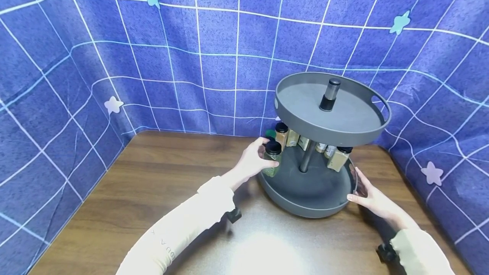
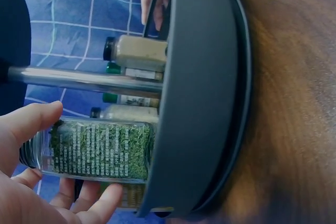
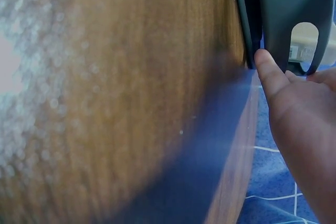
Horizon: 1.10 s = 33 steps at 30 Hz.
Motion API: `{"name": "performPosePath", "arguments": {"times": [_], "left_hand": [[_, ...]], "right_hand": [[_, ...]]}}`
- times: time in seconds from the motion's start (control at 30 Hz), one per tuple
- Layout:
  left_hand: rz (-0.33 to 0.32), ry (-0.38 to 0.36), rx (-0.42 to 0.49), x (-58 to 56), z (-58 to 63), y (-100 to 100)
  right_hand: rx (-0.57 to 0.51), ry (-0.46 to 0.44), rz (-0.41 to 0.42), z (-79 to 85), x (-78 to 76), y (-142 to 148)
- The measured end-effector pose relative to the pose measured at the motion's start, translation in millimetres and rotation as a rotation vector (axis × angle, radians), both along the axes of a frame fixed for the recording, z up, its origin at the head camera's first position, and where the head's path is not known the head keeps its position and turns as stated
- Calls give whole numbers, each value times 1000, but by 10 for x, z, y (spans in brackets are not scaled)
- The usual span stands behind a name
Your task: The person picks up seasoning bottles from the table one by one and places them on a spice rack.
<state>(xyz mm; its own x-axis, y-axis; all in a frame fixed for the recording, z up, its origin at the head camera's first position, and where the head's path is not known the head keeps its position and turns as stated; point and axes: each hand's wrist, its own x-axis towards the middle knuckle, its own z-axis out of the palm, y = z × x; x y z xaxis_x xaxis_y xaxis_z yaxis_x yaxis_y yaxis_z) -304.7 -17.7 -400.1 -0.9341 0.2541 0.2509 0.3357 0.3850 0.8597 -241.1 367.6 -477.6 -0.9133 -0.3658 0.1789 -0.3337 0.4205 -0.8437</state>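
Observation:
My left hand [image 1: 254, 159] grips a clear spice jar [image 2: 100, 149] of green dried herbs with a black lid [image 1: 273, 147], thumb on one side and fingers on the other. The jar stands at the left inside the lower tier of a grey two-tier turntable rack [image 1: 305, 211], its base hidden behind the rim in the left wrist view. On the rack's right, my right hand [image 1: 376, 200] touches the outside of the lower rim with fingers extended, beside the handle cutout [image 3: 304, 38]. Parts of its fingers are hidden in the right wrist view.
More spice jars line the lower tier's back, including an orange-brown one [image 1: 281, 136] and a pale one [image 1: 338, 160] at the right. The upper tier [image 1: 305, 92] overhangs them, around a central post [image 1: 307, 158]. A wooden table [image 1: 183, 156] meets a blue gridded curtain [image 1: 214, 71].

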Motion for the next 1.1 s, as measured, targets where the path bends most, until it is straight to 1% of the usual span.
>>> {"name": "performPosePath", "arguments": {"times": [0.2, 0.33, 0.53, 0.67, 0.87, 1.1], "left_hand": [[14, 70, -75, 11, -53, 10], [24, 86, -102, 15, -99, 3], [35, 99, -93, 3, -174, 0], [47, 112, -126, -7, -233, 2], [65, 154, -171, -2, -309, -6], [73, 149, -177, 1, -337, -5]], "right_hand": [[-10, 10, 5, -2, -6, 3], [-7, 15, 7, -2, -12, 5], [-8, 26, 7, -3, -20, 9], [-7, 22, 7, -5, -19, 13], [-12, 20, 12, -33, -18, 20], [15, 20, -8, -58, -17, 37]]}}
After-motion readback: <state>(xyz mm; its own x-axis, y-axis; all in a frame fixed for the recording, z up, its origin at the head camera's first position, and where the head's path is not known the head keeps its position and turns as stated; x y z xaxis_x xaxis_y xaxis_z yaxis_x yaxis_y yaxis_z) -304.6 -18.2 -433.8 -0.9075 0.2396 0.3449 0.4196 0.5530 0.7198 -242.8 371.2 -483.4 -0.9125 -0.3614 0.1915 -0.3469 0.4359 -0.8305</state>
